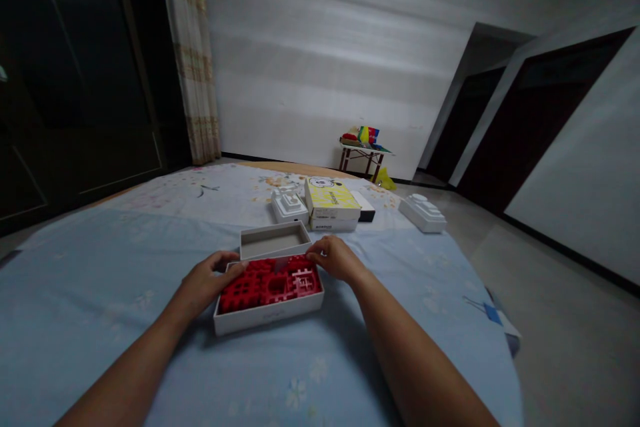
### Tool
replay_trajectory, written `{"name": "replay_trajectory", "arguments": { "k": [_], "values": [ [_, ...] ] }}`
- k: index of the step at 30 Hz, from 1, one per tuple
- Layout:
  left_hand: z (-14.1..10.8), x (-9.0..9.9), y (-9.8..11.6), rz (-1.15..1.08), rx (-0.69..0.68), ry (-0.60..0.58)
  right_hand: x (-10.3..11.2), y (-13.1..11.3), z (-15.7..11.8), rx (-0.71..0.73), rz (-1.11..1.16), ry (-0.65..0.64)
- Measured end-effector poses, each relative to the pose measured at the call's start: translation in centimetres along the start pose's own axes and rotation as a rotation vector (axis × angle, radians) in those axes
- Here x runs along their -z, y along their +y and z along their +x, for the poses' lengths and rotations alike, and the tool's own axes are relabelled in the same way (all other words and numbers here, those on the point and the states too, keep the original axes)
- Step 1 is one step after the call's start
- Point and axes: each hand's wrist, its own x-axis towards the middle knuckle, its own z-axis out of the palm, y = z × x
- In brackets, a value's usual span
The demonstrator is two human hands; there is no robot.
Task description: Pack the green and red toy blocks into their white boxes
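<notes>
A white box (270,317) full of red notched pieces (260,285) sits in front of me, its long side slightly tilted to the view. My left hand (207,280) is at the box's back left corner, thumb resting over the red pieces and apart from the bent fingers. At the back right corner, my right hand (333,257) has its thumb and fingertips together against the red pieces; what lies between them is too small to tell. Right behind the box is a shallow box part with a grey inside (275,241), open side up.
Behind stand a white moulded object (289,205), a yellow-and-white box (331,201) and a black-and-white box (366,208). Another white object (423,213) lies near the right edge of the cloth-covered table (125,267). A small table (365,148) with colourful items stands by the wall.
</notes>
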Motion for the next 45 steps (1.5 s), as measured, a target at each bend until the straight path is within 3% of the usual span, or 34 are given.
{"name": "replay_trajectory", "arguments": {
  "k": [8, 14, 19, 24, 31, 39, 45],
  "values": [
    [-0.2, -0.2, -0.5, -0.014, 0.014, -0.016, 0.6, -0.1, -0.3, 0.042, 0.137, -0.052],
    [-0.3, 0.0, -0.1, 0.023, 0.002, -0.003, -0.4, -0.2, -0.1, 0.057, 0.149, -0.037],
    [-0.5, -0.1, 0.4, 0.004, 0.007, -0.017, -0.9, -0.8, -0.2, 0.019, 0.044, -0.004],
    [-0.4, -0.1, 0.3, -0.023, 0.007, -0.005, -1.0, 0.2, -0.1, -0.066, 0.178, 0.098],
    [-0.2, 0.7, 0.3, -0.135, 0.032, 0.160, -1.8, 2.1, 0.6, -0.114, 0.118, 0.217],
    [-0.5, 0.4, -0.1, -0.100, 0.014, 0.138, -1.8, 3.5, 3.1, -0.119, -0.069, 0.030],
    [-0.6, 0.2, -0.5, -0.049, -0.021, 0.139, -1.2, 3.1, 2.9, -0.029, -0.028, 0.065]
  ]
}}
